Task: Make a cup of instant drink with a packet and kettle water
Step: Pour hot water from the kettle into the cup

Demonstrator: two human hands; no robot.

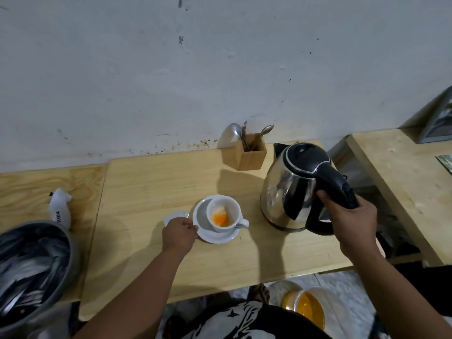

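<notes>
Stainless steel kettle (291, 192) with black lid and handle stood on the wooden bench (151, 192), right of centre; no brand mark was legible on it. Right hand (347, 221) was closed around the kettle's black handle. Whether the kettle base still touched the bench could not be told.

White cup (223, 212) sat on a white saucer (215, 236), left of the kettle and apart from it. Orange powder lay in the cup bottom, with a pale patch beside it. Left hand (179, 232) gripped the saucer's left rim, fingers curled on the edge. White packet (175, 215) lay just behind that hand, partly hidden; no print readable.

Crumpled white wrapper (60, 207) lay further left on the bench, bearing dark print too blurred to read. Wooden holder (250, 154) with fork and spoons stood at the wall. Grey bin (31, 270) with a dark liner was cut off at the left edge. Below the bench edge, a container (309, 307) of orange contents was partly hidden.
</notes>
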